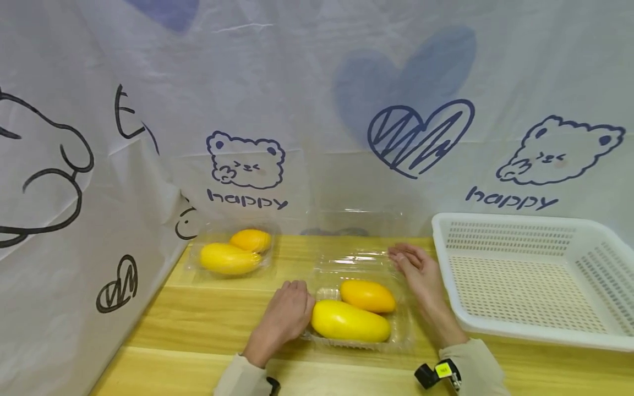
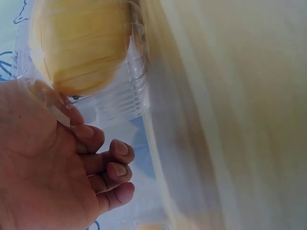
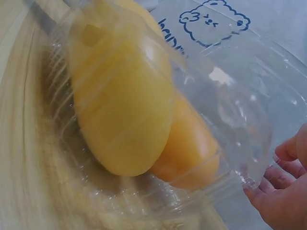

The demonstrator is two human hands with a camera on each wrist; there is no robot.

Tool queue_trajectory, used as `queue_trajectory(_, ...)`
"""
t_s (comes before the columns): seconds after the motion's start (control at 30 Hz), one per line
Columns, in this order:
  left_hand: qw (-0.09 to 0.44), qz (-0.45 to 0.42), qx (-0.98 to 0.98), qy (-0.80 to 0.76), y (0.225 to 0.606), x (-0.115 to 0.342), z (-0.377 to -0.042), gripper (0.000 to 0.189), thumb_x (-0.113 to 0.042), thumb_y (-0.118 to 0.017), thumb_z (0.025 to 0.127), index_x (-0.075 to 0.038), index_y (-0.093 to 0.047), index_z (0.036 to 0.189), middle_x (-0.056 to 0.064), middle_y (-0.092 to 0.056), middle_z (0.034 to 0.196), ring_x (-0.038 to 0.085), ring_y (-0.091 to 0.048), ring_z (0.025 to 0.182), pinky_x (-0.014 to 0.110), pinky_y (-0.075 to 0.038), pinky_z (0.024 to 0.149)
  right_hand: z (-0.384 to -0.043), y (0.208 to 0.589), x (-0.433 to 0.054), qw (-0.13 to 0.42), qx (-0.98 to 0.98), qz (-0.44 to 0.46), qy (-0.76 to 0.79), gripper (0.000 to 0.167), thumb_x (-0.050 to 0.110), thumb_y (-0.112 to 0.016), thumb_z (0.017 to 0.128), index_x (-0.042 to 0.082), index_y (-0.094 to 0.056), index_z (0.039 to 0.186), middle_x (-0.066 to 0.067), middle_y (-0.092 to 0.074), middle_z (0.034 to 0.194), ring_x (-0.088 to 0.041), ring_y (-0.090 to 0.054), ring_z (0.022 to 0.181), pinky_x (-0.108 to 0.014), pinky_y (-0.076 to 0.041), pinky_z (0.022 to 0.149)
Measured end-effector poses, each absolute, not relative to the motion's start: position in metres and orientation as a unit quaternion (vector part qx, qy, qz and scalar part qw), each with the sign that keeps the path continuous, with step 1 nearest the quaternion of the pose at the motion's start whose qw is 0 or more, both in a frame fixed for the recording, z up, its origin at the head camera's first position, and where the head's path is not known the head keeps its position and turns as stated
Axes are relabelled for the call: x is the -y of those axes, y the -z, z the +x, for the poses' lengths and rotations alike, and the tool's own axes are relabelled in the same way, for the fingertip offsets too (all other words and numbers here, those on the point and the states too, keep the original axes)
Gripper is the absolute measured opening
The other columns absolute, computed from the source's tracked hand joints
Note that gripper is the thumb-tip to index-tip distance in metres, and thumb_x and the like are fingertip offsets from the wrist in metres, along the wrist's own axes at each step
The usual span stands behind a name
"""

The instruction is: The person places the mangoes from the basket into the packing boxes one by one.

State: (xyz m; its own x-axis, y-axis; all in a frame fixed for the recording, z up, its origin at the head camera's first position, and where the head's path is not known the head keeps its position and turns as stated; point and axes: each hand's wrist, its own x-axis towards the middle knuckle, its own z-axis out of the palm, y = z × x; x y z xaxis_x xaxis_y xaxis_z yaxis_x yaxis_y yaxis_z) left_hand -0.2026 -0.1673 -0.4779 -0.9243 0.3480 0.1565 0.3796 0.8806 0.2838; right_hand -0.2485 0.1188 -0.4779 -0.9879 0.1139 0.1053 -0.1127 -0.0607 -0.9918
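A clear plastic clamshell box (image 1: 359, 345) stands on the table with its lid (image 1: 356, 258) raised toward the back. Inside lie a large smooth yellow melon-like fruit (image 1: 349, 322) and a smaller orange-yellow one (image 1: 367, 296). At the box's left side, my left hand (image 1: 286, 311) pinches the rim between thumb and index finger; the left wrist view shows its other fingers loosely curled. On the right, my right hand (image 1: 421, 275) touches the lid's edge near the hinge with its fingertips, thumb apart from them. In the right wrist view, these fingers (image 3: 276, 179) meet the lid's corner.
At the back left, another clear clamshell box (image 1: 267, 267) holds two yellow fruits (image 1: 230, 258). A white perforated plastic basket (image 1: 448, 286) stands close to my right hand. White printed cloth (image 1: 322, 110) hangs behind and to the left of the wooden table (image 1: 198, 330).
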Motion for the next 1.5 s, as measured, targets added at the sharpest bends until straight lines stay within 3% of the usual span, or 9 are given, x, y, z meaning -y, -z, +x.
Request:
queue_trajectory(0.27, 0.061, -0.195, 0.966, 0.156, 0.481, 0.168, -0.217, 0.026, -0.013, -0.041, 0.104, -0.006, -0.048, 0.079, 0.005, -0.040, 0.072, 0.024, -0.040, 0.070, 0.036, -0.039, 0.069, -0.248, 0.476, -0.120, 0.103, 0.713, 0.009, -0.694, 0.033, 0.009, -0.051, 0.107, -0.006, -0.056, 0.135, -0.024, -0.062, 0.135, -0.011, -0.066, 0.112, -0.019, -0.050, 0.093)
queue_trajectory(0.73, 0.040, -0.165, 0.971, 0.171, 0.481, 0.164, -0.241, 0.030, -0.014, -0.038, 0.104, -0.004, -0.048, 0.078, 0.010, -0.044, 0.074, 0.028, -0.045, 0.070, 0.043, -0.045, 0.069, -0.249, 0.471, -0.119, 0.130, 0.756, 0.037, -0.640, 0.033, 0.004, -0.057, 0.103, -0.008, -0.057, 0.134, -0.027, -0.060, 0.136, -0.037, -0.058, 0.128, -0.012, -0.045, 0.095)
queue_trajectory(0.93, 0.047, -0.182, 0.969, 0.163, 0.481, 0.161, -0.251, 0.034, -0.014, -0.037, 0.104, -0.006, -0.050, 0.074, 0.010, -0.047, 0.076, 0.033, -0.052, 0.076, 0.047, -0.048, 0.075, -0.248, 0.468, -0.120, 0.131, 0.785, 0.034, -0.604, 0.038, 0.003, -0.055, 0.103, -0.007, -0.055, 0.139, -0.029, -0.055, 0.141, -0.038, -0.054, 0.132, -0.027, -0.045, 0.104)
queue_trajectory(1.07, 0.065, -0.192, 0.964, 0.174, 0.480, 0.159, -0.257, 0.035, -0.012, -0.039, 0.104, -0.006, -0.049, 0.071, 0.009, -0.045, 0.072, 0.031, -0.053, 0.070, 0.046, -0.049, 0.068, -0.250, 0.471, -0.121, 0.137, 0.794, 0.051, -0.591, 0.039, 0.006, -0.054, 0.105, -0.006, -0.053, 0.142, -0.027, -0.054, 0.144, -0.037, -0.052, 0.134, -0.029, -0.044, 0.106)
queue_trajectory(1.17, 0.057, -0.182, 0.962, 0.193, 0.480, 0.159, -0.263, 0.033, -0.013, -0.040, 0.105, -0.007, -0.047, 0.074, 0.008, -0.043, 0.069, 0.026, -0.047, 0.064, 0.040, -0.045, 0.060, -0.250, 0.471, -0.122, 0.135, 0.789, 0.063, -0.596, 0.039, 0.007, -0.054, 0.106, -0.005, -0.053, 0.143, -0.025, -0.053, 0.146, -0.036, -0.050, 0.137, -0.031, -0.043, 0.107)
queue_trajectory(1.3, 0.036, -0.165, 0.963, 0.211, 0.481, 0.159, -0.270, 0.028, -0.015, -0.041, 0.106, -0.006, -0.048, 0.080, 0.007, -0.042, 0.069, 0.022, -0.042, 0.063, 0.035, -0.039, 0.058, -0.248, 0.470, -0.122, 0.130, 0.784, 0.064, -0.604, 0.041, 0.006, -0.056, 0.104, -0.004, -0.052, 0.144, -0.022, -0.050, 0.150, -0.035, -0.047, 0.140, -0.037, -0.040, 0.110)
queue_trajectory(1.5, 0.022, -0.151, 0.966, 0.209, 0.481, 0.159, -0.279, 0.028, -0.020, -0.038, 0.107, -0.003, -0.052, 0.089, 0.009, -0.049, 0.075, 0.027, -0.052, 0.070, 0.043, -0.048, 0.065, -0.247, 0.470, -0.123, 0.128, 0.788, 0.067, -0.598, 0.042, 0.004, -0.057, 0.103, -0.003, -0.052, 0.144, -0.023, -0.048, 0.151, -0.037, -0.045, 0.141, -0.040, -0.039, 0.111)
